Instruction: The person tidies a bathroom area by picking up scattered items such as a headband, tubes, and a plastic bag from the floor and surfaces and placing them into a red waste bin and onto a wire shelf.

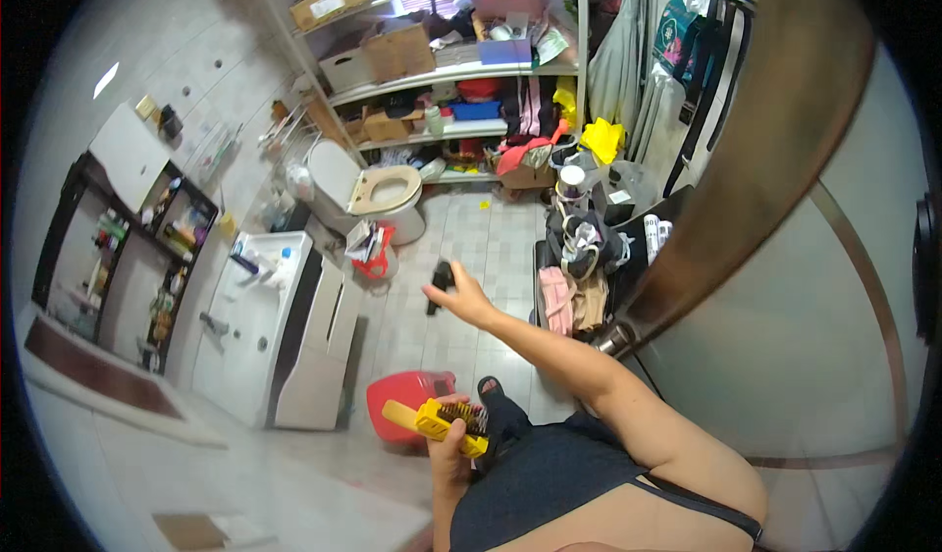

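Observation:
In my left hand (pixel 449 459), low in the head view, I hold a yellow case (pixel 444 420) with rows of small dark and metallic pieces that look like tool bits. A paler yellow flap or handle sticks out from its left side. My right arm reaches forward, and my right hand (pixel 465 300) is closed around a short black object (pixel 440 285) like a tool handle; its exact kind is unclear. A red plastic bin or stool (pixel 392 405) stands on the floor just behind the yellow case, partly covered by it.
A white sink cabinet (pixel 316 356) and an open mirror cabinet (pixel 123 258) line the left wall. Ahead are a toilet (pixel 388 191) with its lid up and loaded shelves (pixel 451 81). Bags and a pink bundle (pixel 556 302) crowd the right, beside a frosted glass door (pixel 785 356).

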A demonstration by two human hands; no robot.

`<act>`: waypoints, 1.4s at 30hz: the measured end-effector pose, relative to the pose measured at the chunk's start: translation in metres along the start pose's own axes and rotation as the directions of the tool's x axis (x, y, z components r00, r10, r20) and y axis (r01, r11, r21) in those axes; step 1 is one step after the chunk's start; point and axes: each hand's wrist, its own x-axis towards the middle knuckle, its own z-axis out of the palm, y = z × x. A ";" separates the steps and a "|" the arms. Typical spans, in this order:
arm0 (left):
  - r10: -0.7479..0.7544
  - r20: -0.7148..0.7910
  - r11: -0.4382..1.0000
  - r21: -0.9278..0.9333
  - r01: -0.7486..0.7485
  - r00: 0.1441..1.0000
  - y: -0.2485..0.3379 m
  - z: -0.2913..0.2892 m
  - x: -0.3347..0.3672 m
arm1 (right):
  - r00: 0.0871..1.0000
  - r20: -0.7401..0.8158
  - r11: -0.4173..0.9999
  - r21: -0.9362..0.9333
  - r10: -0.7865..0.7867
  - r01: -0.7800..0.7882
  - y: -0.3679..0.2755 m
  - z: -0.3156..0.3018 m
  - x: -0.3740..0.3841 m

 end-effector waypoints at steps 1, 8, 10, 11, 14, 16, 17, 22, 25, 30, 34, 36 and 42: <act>0.015 -0.035 0.999 -0.042 -0.016 0.999 0.003 -0.007 0.014 | 0.993 -0.010 0.991 -0.059 0.120 -0.120 0.040 0.001 0.005; 0.157 -0.223 0.956 -0.210 -0.205 0.962 0.049 -0.085 0.178 | 0.742 -0.180 0.653 -0.373 0.646 -0.659 0.258 -0.045 0.065; 0.156 -0.278 0.970 -0.137 -0.200 0.948 0.051 -0.105 0.211 | 0.676 -0.270 0.547 -0.421 0.686 -0.724 0.285 -0.092 0.050; 0.113 -0.245 0.981 -0.124 -0.147 0.963 0.060 -0.104 0.233 | 0.669 -0.312 0.517 -0.446 0.675 -0.730 0.298 -0.119 0.047; 0.071 -0.172 0.997 -0.004 -0.073 0.982 0.079 -0.093 0.302 | 0.574 -0.537 0.496 -0.300 0.618 -0.815 0.315 -0.166 0.037; 0.003 -0.119 0.999 0.044 0.003 0.993 0.079 -0.084 0.349 | 0.370 -0.635 0.378 -0.131 0.679 -0.917 0.329 -0.196 0.030; -0.014 -0.104 0.996 0.083 0.023 0.994 0.078 -0.084 0.370 | 0.309 -0.611 0.336 -0.073 0.729 -0.939 0.329 -0.201 0.034; -0.156 -0.045 0.985 0.070 0.159 0.987 0.058 -0.031 0.467 | -0.011 -0.771 0.271 0.237 0.637 -0.933 0.361 -0.245 0.029; -0.177 0.035 0.983 0.058 0.175 0.984 0.041 0.005 0.509 | -0.102 -0.689 0.274 0.415 0.717 -0.868 0.383 -0.278 0.014; -0.172 0.107 0.975 0.157 0.154 0.979 0.041 0.042 0.565 | -0.230 -0.745 0.167 0.416 0.626 -0.894 0.382 -0.294 0.052; -0.194 0.178 0.971 0.176 0.163 0.965 0.041 0.073 0.602 | -0.169 -0.766 0.208 0.368 0.620 -0.906 0.415 -0.317 0.052; -0.257 0.230 0.964 0.130 0.232 0.939 0.037 0.094 0.628 | -0.015 -0.735 0.358 0.347 0.678 -0.867 0.452 -0.344 0.027; -0.236 0.263 0.972 0.073 0.224 0.936 0.041 0.108 0.674 | 0.247 -0.912 0.511 -0.049 0.327 -0.858 0.433 -0.287 0.112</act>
